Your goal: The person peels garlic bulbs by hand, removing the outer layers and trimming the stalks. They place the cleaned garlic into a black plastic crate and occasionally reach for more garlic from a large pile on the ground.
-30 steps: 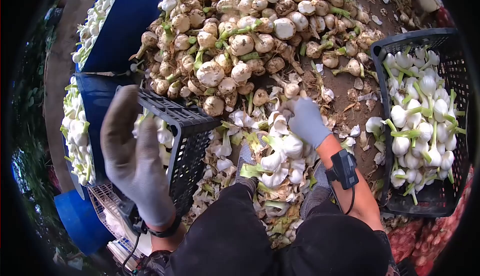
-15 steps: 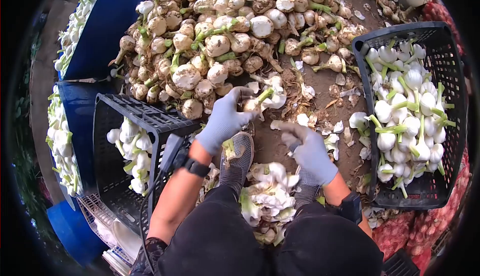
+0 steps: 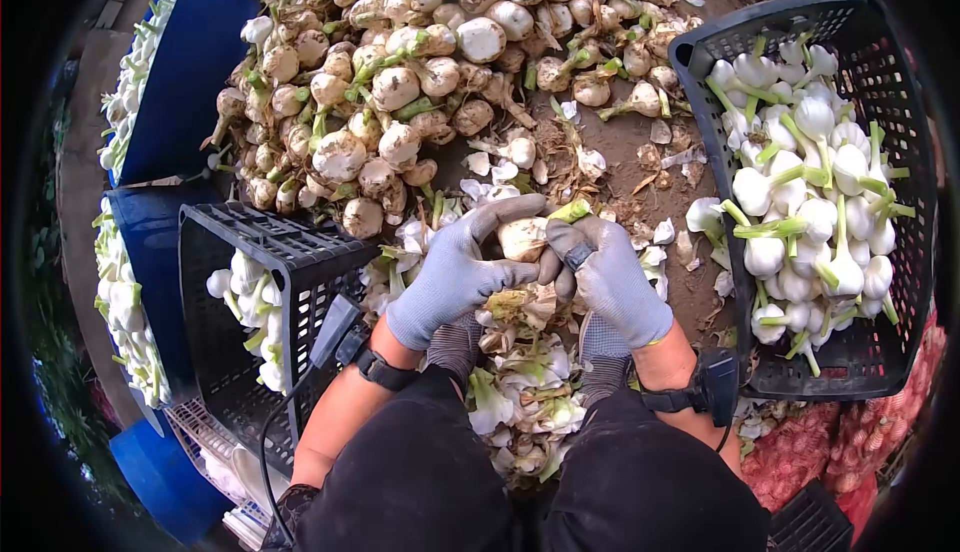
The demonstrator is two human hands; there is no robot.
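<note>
Two blue tubs (image 3: 195,82) of white garlic stand at the far left, beside a black crate (image 3: 285,252) with pale bulbs inside. A cable (image 3: 266,452) from my left wrist hangs near that crate; a sweep leftward could hook it on the rim. Above my hands spreads a pile (image 3: 395,87) of soil-marked garlic; a careless reach might set its loose, round bulbs rolling. My left hand (image 3: 445,272) has its grip curled around one garlic bulb (image 3: 522,240), between both hands; a hard squeeze could bruise it. My right hand (image 3: 610,282) touches it near the green stalk, though I cannot tell whether that grip is closed; a slip would drop the bulb among the peelings (image 3: 530,402). Rightmost, jutting stalks in the full crate (image 3: 860,382) could snag a sleeve.
</note>
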